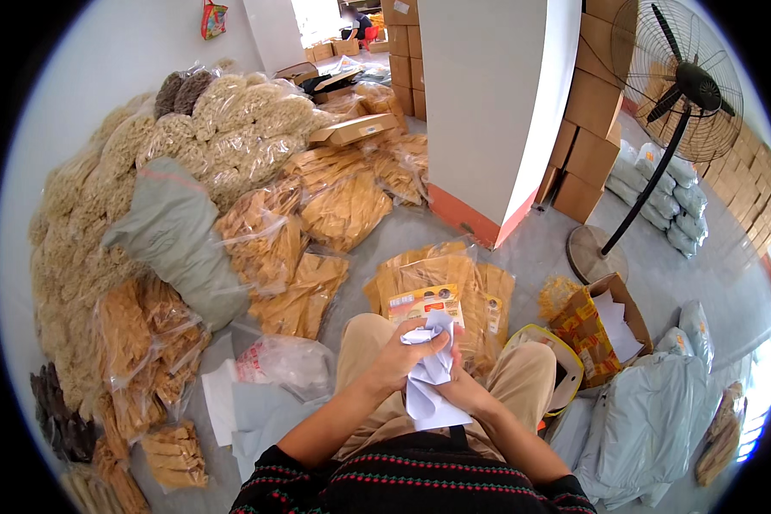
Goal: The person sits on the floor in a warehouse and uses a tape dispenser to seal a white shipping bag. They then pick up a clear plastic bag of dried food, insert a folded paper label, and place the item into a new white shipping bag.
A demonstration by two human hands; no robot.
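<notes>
Crumpled white paper [429, 406] is squeezed between my two hands above my lap. My left hand [392, 361] grips it from the left, thumb across the folds. From the right and partly behind the sheet, my right hand [464, 387] holds the same paper; some of its fingers are hidden. Just beyond my knees lie clear plastic packs [424, 265] of flat tan-brown pieces. A yellow-and-white printed card [411, 301] bearing writing rests on them, partly covered by the paper.
Right of my knee stand a yellow-rimmed container [575, 366] and an open cardboard box [639, 321] with paper inside. Grey plastic parcels [649, 417] lie nearby. A pedestal fan [697, 87] and a pillar [482, 115] rise ahead. Bagged pale material [250, 115] and a grey-green sack [180, 238] are left.
</notes>
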